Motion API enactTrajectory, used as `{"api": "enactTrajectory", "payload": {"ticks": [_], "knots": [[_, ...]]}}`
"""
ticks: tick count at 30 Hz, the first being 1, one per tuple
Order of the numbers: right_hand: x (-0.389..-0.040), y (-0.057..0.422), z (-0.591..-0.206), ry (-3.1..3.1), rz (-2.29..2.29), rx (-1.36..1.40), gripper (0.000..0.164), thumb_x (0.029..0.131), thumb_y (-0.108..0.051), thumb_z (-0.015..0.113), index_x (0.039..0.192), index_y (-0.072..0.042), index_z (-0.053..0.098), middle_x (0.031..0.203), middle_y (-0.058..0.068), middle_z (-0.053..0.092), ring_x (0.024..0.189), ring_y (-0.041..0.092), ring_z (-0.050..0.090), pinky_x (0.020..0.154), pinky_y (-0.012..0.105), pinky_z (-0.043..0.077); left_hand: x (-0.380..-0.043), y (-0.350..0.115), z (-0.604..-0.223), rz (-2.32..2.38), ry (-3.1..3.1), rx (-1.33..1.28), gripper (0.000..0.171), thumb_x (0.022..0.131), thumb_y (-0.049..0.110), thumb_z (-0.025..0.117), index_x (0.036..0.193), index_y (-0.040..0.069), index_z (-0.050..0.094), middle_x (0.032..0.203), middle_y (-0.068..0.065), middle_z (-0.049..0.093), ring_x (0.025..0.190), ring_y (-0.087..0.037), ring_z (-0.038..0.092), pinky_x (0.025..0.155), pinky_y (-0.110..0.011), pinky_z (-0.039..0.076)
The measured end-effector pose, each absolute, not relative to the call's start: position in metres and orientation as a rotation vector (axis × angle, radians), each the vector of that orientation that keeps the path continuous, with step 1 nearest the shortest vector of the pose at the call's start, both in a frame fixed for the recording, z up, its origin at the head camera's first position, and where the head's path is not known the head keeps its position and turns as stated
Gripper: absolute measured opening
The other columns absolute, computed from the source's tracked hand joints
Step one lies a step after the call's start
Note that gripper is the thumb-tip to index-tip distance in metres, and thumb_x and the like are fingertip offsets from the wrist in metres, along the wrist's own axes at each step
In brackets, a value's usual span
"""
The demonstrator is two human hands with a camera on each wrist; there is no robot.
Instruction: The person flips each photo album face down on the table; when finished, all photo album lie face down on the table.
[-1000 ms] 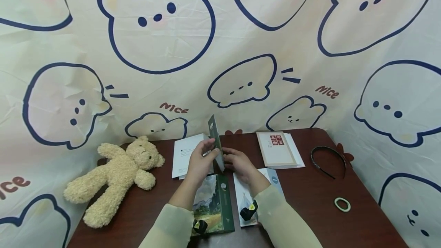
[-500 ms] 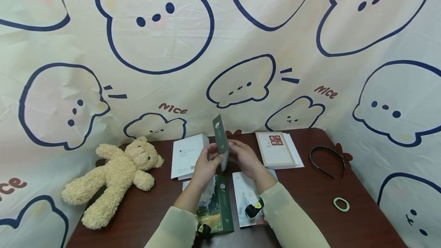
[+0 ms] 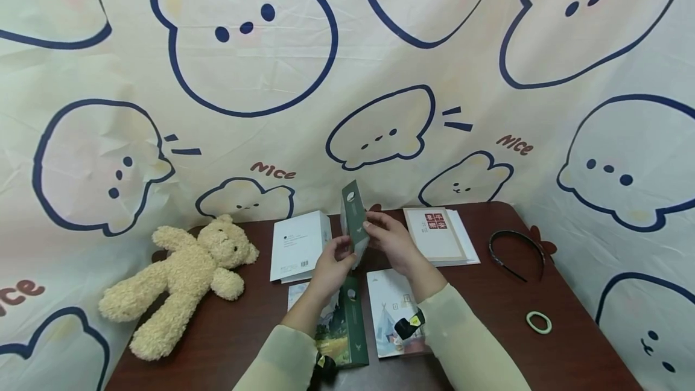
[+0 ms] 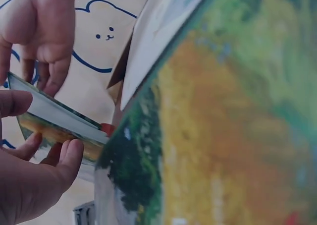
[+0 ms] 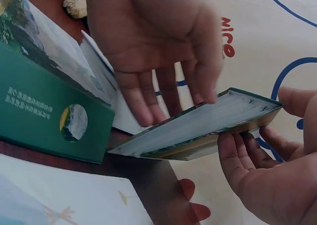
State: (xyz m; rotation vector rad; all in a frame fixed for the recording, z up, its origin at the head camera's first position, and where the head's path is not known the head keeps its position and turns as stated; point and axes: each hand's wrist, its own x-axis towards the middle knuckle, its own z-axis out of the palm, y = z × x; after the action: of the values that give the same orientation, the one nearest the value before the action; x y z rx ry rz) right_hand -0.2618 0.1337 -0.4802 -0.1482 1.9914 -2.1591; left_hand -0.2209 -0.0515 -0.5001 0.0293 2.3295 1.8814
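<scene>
A thin book (image 3: 355,216) with a green spine stands upright, held above the table in the head view. My left hand (image 3: 331,267) grips its lower part, thumb and fingers on either side. Higher up, my right hand (image 3: 393,240) holds its right edge. The right wrist view shows the white page edges of the book (image 5: 198,121) between its covers, with the right hand (image 5: 277,170) below and the left hand (image 5: 158,41) above. Close under my arms lies a green-spined book (image 3: 355,324) with a painted landscape cover; the left forearm hides part of it.
A white book (image 3: 298,246) lies at the back left, near a plush bear (image 3: 190,276). A pale illustrated book (image 3: 391,312) lies under the right arm. Cream books (image 3: 437,234), a black headband (image 3: 516,237) and a pale green ring (image 3: 539,322) are to the right on the brown table (image 3: 478,318).
The held book has turned from nearly edge-on, so its green spine shows more, and shifted slightly right. My right hand has risen to its upper edge; my left hand has slid lower.
</scene>
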Motion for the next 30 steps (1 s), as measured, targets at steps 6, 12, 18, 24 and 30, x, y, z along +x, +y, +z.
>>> {"api": "enactTrajectory", "payload": {"ticks": [6, 12, 18, 24, 30], "knots": [[-0.261, 0.138, -0.476, 2.064, -2.117, -0.201, 0.054, 0.099, -0.022, 0.072, 0.149, -0.014, 0.052, 0.143, 0.013, 0.055, 0.126, 0.029, 0.060, 0.102, 0.046, 0.053, -0.223, -0.052, -0.507, 1.847, 2.319, 0.035, 0.054, 0.100, 0.022, 0.066, 0.149, 0.007, 0.049, 0.140, -0.016, 0.058, 0.129, -0.033, 0.055, 0.104, -0.053, 0.050], [-0.261, 0.144, -0.473, 2.118, -2.092, -0.210, 0.059, 0.097, -0.019, 0.073, 0.151, -0.018, 0.051, 0.147, 0.012, 0.053, 0.129, 0.030, 0.059, 0.104, 0.048, 0.052, -0.226, -0.051, -0.514, 1.794, 2.352, 0.037, 0.054, 0.099, 0.023, 0.068, 0.148, 0.007, 0.051, 0.140, -0.017, 0.058, 0.129, -0.034, 0.056, 0.106, -0.055, 0.048], [-0.263, 0.154, -0.474, 2.154, -2.059, -0.193, 0.057, 0.097, -0.017, 0.072, 0.151, -0.020, 0.053, 0.146, 0.011, 0.055, 0.128, 0.029, 0.059, 0.102, 0.045, 0.054, -0.228, -0.049, -0.516, 1.730, 2.394, 0.083, 0.053, 0.099, 0.022, 0.068, 0.147, 0.006, 0.054, 0.142, -0.020, 0.058, 0.132, -0.037, 0.055, 0.106, -0.056, 0.048], [-0.264, 0.166, -0.481, 2.189, -2.048, -0.135, 0.058, 0.098, -0.013, 0.070, 0.153, -0.017, 0.051, 0.146, 0.012, 0.056, 0.128, 0.028, 0.059, 0.099, 0.039, 0.056, -0.230, -0.046, -0.515, 1.664, 2.408, 0.106, 0.051, 0.099, 0.025, 0.068, 0.145, 0.007, 0.057, 0.139, -0.019, 0.060, 0.130, -0.037, 0.056, 0.106, -0.058, 0.047], [-0.265, 0.174, -0.488, 2.252, -1.990, -0.050, 0.057, 0.100, -0.012, 0.067, 0.154, -0.016, 0.050, 0.148, 0.012, 0.055, 0.130, 0.028, 0.059, 0.099, 0.037, 0.056, -0.229, -0.045, -0.516, 1.627, 2.410, 0.126, 0.052, 0.099, 0.027, 0.068, 0.146, 0.007, 0.057, 0.139, -0.019, 0.061, 0.130, -0.037, 0.056, 0.105, -0.058, 0.047]]}}
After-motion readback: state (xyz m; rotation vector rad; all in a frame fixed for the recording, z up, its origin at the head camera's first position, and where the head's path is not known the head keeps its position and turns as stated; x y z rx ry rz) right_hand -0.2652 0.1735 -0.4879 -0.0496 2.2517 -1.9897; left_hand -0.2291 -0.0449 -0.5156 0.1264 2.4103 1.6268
